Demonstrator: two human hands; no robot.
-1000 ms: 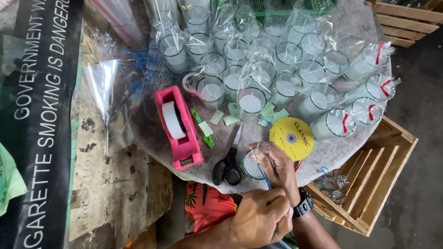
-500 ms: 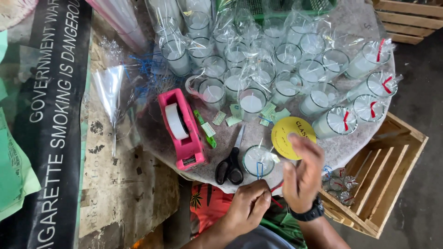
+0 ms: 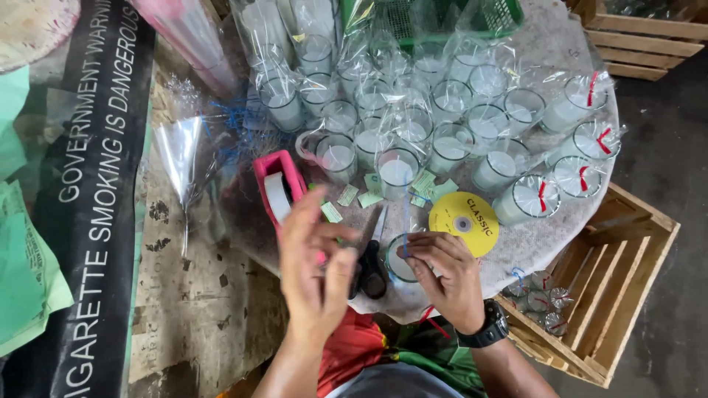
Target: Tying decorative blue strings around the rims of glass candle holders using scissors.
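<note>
Glass candle (image 3: 402, 259) at six o'clock on the worktop (image 3: 516, 254): heavy, fragile, slippery; grip its sides. Right hand (image 3: 446, 276) pinches a blue ribbon (image 3: 405, 221) above it; left hand (image 3: 313, 269) released, empty.

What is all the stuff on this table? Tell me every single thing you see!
Glass candle cups: many, clear with white wax, most in clear wrap, across the round table top.
Cups with red ribbon: a few, at the table's right edge.
Tape dispenser: one, pink, left of the hands.
Scissors: one pair, black handles, between the hands.
Yellow disc: one, beside the right hand.
Paper tags: several, pale green, mid-table.
Basket: one, green, top.
Wooden crate: one, lower right.
Black banner: one, left.
Left hand: raised, fingers spread, empty as far as I can tell.
Right hand: pinching a thin blue strand over a cup.
</note>
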